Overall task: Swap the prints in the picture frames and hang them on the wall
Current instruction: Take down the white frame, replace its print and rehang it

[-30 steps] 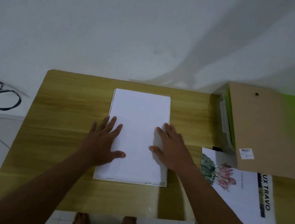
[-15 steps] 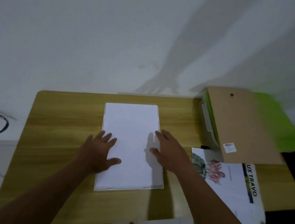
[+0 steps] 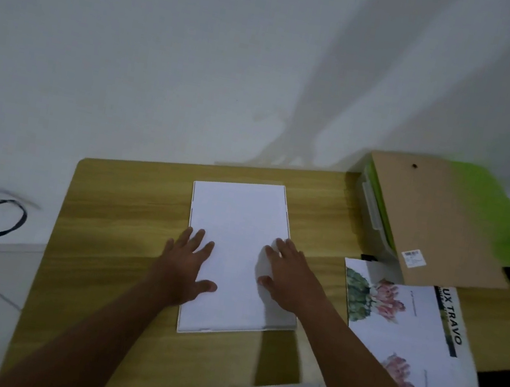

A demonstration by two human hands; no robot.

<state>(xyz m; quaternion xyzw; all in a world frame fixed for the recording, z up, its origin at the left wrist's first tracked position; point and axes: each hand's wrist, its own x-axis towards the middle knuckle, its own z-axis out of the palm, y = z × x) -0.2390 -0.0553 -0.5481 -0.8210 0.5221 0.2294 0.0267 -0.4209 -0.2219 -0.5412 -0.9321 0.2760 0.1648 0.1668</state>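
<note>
Though its underside is hidden, white sheet (image 3: 239, 217) beneath outspread left hand (image 3: 185, 266) and right hand (image 3: 291, 280).

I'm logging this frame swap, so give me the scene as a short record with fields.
Left hand: flat on the white sheet, fingers straight
Right hand: flat on the same sheet, fingers straight
White sheet: centre of the wooden table, thin rim at its edges
Flower print: face up, right of the sheet, overhanging the table's near edge
Brown backing board: lying over a green-lidded box, overlapping the print's far corner
</note>
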